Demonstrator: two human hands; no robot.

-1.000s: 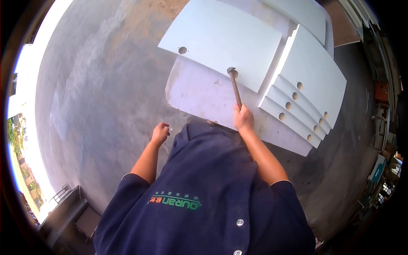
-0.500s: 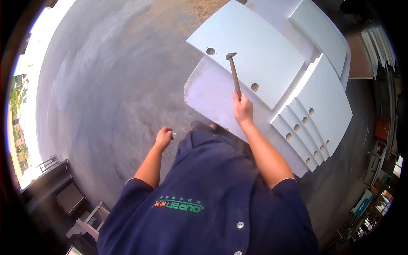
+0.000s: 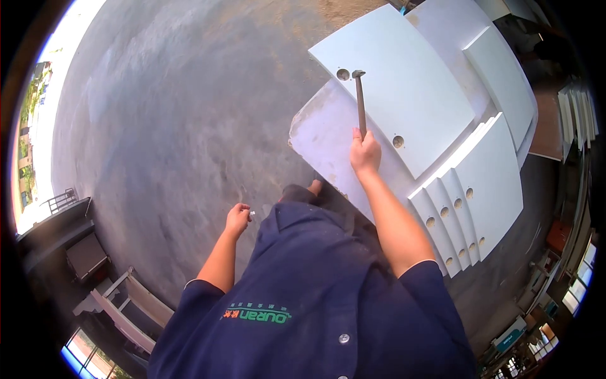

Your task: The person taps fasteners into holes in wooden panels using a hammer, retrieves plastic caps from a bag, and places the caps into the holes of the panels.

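My right hand (image 3: pixel 365 153) is closed round the lower handle of a hammer (image 3: pixel 361 104). The hammer's metal head is up, over a white panel (image 3: pixel 404 82) with two round drilled holes along its near edge; I cannot tell whether it touches the panel. My left hand (image 3: pixel 238 220) hangs out over the floor with fingers pinched together. A small whitish piece (image 3: pixel 252 213) pokes out from its fingertips, too small to name. Right of the first panel, several more white panels (image 3: pixel 492 183) lie fanned in an overlapping stack, with round holes near their ends.
A pale worktable (image 3: pixel 328 139) with a worn edge carries the panels. Another white panel (image 3: pixel 502 76) lies at its far right. Grey concrete floor (image 3: pixel 170 120) spreads to the left. A metal frame (image 3: pixel 129 309) stands at lower left, and upright boards (image 3: pixel 576 119) at far right.
The view has shifted, so the table and panels sit further right and lower. The hammer head now appears closer to the panel's upper-left hole. Both hands keep their grips.
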